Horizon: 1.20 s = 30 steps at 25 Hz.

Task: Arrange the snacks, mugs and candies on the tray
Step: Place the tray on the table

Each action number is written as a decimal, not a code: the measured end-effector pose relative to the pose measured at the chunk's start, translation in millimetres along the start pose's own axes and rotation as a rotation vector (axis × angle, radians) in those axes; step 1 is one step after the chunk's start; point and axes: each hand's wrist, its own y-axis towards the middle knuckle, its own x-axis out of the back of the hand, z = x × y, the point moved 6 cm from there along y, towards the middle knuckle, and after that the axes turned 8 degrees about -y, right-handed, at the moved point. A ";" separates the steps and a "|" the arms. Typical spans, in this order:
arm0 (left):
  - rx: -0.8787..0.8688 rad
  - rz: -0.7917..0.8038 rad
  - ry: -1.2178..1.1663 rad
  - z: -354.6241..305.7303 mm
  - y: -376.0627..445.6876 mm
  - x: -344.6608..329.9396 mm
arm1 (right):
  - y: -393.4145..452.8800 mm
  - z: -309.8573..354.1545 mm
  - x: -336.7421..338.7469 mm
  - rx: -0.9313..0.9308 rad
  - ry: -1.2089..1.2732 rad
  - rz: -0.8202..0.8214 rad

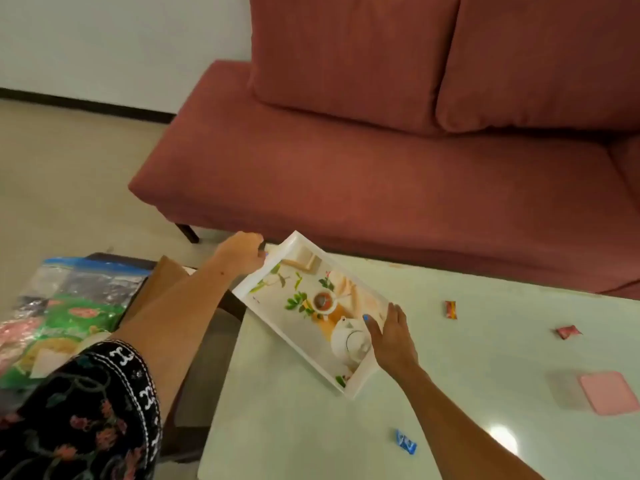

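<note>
Head view: a white tray (256, 299) with a printed teapot-and-teacup picture on its floor sits tilted at the left end of a pale glossy table (311, 427), its far corner reaching past the table edge toward the sofa (346, 188). Left hand (242, 252) is closed around the tray's far-left rim, fingers curled over the edge. Right hand (389, 336) lies on the near-right side of the tray, fingers spread flat over the printed teapot, thumb toward the rim; whether it actually clamps the wall cannot be told. The tray thus spans between the two hands and holds nothing loose. Loose candies lie on the table, well apart from the tray: an orange-red candy (450, 310), a pink-red candy (567, 332), and a blue candy (405, 442) near the right forearm. A pink flat card (609, 391) lies at the right edge. Snack packets (69, 317) lie in a pile left of the table, beneath the left arm's patterned sleeve (93, 410)
</note>
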 end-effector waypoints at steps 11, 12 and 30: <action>0.227 -0.116 -0.241 74.0 112.5 -120.5 | 48.2 -99.1 -108.6 -0.534 0.534 -0.271; 0.234 -0.131 -0.246 74.6 116.8 -122.8 | 49.5 -104.0 -111.4 -0.558 0.576 -0.281; 0.730 -0.332 -1.185 116.7 -40.3 -174.7 | 66.9 -175.6 -36.2 -0.400 0.605 -0.135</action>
